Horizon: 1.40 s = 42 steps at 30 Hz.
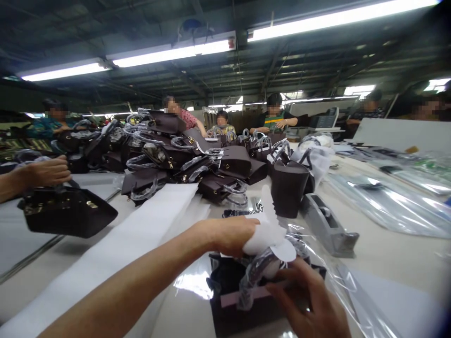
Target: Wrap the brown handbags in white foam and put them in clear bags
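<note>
A dark handbag [229,317] stands in front of me, its handle [251,281] wrapped in clear plastic and a pale pink strip across its front. My left hand [234,234] grips a crumpled white foam sheet [266,234] above the bag's opening. At the right side of the bag, my right hand [313,295] has its thumb and fingers curled at the wrapped handle, just below the foam. The handle part between those fingers is partly hidden. Clear plastic film lies around the bag's right side.
A co-worker's hand [49,171] holds another dark handbag [70,211] at the left. Beyond are piled handbags [232,159], an upright dark bag [289,188] and a grey tape dispenser [327,223]. White foam sheets [116,249] and clear plastic bags [394,202] flank me. Several people stand behind.
</note>
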Tool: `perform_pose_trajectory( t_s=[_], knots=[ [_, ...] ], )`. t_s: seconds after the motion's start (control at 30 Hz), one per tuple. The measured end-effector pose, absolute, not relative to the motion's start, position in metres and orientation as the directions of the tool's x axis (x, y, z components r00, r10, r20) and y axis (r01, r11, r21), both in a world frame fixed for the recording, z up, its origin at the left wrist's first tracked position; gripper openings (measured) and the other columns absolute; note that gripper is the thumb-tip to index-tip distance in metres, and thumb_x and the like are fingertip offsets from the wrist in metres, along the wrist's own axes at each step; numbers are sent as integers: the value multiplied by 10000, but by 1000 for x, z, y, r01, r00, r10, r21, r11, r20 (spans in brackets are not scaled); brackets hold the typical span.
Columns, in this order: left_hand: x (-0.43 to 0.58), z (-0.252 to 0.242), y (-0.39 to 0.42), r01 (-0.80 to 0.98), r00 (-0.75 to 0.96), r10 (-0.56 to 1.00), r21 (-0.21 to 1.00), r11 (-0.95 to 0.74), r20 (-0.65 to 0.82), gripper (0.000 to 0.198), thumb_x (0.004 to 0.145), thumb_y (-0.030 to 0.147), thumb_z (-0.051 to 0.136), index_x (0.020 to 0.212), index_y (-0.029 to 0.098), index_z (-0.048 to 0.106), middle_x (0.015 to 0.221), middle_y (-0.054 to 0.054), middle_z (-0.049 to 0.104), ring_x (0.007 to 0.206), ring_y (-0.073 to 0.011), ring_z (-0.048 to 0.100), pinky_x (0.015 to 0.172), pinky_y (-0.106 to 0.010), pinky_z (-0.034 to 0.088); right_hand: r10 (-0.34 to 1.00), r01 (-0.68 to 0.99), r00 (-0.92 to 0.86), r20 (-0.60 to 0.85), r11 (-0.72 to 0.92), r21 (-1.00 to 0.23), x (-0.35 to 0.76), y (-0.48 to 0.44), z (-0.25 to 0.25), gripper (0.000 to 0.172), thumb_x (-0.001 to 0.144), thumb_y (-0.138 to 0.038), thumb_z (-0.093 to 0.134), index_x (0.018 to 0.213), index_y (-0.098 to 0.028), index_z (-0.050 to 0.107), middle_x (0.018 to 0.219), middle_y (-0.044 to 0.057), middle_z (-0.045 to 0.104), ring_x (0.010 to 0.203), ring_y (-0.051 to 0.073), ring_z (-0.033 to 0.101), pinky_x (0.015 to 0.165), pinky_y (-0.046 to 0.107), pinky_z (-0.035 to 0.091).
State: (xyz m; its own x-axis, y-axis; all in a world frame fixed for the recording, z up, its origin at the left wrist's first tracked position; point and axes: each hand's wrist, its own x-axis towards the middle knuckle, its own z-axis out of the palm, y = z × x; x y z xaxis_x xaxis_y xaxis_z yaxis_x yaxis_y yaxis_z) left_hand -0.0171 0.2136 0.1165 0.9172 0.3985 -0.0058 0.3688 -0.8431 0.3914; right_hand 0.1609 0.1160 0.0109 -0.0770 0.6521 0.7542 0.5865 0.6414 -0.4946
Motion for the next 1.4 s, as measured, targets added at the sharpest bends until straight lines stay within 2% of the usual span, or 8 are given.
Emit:
perform_pose_trajectory(
  t_s=[0.17, 0.27, 0.4, 0.67, 0.87, 1.03, 1.2, 1.4],
  knots=[
    [-14, 126, 204, 284, 953, 298, 187, -940, 47, 152, 720, 166, 611, 869, 199, 612, 971, -69, 641, 947, -237, 551, 889, -338, 376, 630, 612, -119, 768, 655, -443, 160, 115, 16, 277, 864, -196, 493, 1139, -167, 476, 881, 81, 670, 727, 161, 670, 604, 203, 554],
    [-19, 125, 203, 319, 939, 340, 243, -916, 47, 178, 690, 135, 609, 857, 197, 620, 957, -70, 640, 936, -239, 552, 881, -320, 377, 498, 676, -244, 832, 703, -222, 165, 114, 14, 236, 824, -112, 524, 1051, -156, 577, 1077, 140, 601, 931, 207, 632, 735, 245, 549],
    [-22, 123, 205, 424, 891, 453, 363, -830, -4, 285, 598, 68, 597, 841, 215, 621, 952, -44, 623, 860, -221, 553, 789, -278, 405, 412, 571, -334, 848, 804, -165, 172, 112, 13, 219, 783, -54, 559, 977, -133, 624, 1036, 138, 595, 955, 208, 605, 771, 277, 540],
    [-20, 134, 202, 386, 908, 414, 525, -759, -69, 192, 661, 60, 513, 777, 170, 619, 806, -12, 629, 755, -169, 558, 707, -230, 439, 438, 447, -400, 805, 860, -246, 175, 113, 20, 208, 786, -15, 528, 945, -120, 611, 863, 92, 596, 863, 169, 583, 697, 254, 523],
    [-32, 126, 195, 288, 797, 604, 871, -397, 12, 316, 817, 270, 493, 1117, 186, 549, 1043, -32, 599, 1013, -213, 528, 902, -299, 398, 510, 541, -268, 818, 782, -310, 173, 109, 13, 161, 834, -85, 505, 904, -144, 637, 1017, 117, 543, 795, 121, 611, 664, 167, 520],
    [-24, 117, 198, 345, 864, 496, 815, -465, -83, 243, 836, 301, 465, 820, 156, 660, 825, -35, 625, 811, -182, 563, 787, -263, 446, 593, 536, -139, 793, 718, -443, 169, 110, 20, 290, 869, -165, 474, 1157, -154, 502, 1101, 131, 556, 820, 146, 637, 725, 227, 544],
    [-4, 131, 211, 344, 919, 360, 769, -538, -159, 196, 755, 177, 524, 605, 168, 649, 623, -10, 602, 695, -174, 568, 712, -250, 471, 685, 525, -39, 728, 634, -568, 161, 115, 29, 362, 849, -196, 518, 1200, -150, 440, 806, 41, 612, 620, 124, 610, 630, 215, 539],
    [-22, 128, 192, 398, 782, 620, 722, -565, 54, 308, 797, 193, 469, 1068, 221, 613, 1066, -51, 614, 1041, -236, 534, 952, -365, 388, 716, 386, 43, 697, 631, -673, 166, 117, 28, 207, 798, -202, 598, 984, -201, 506, 820, 13, 566, 640, 102, 593, 540, 154, 513]
  ],
)
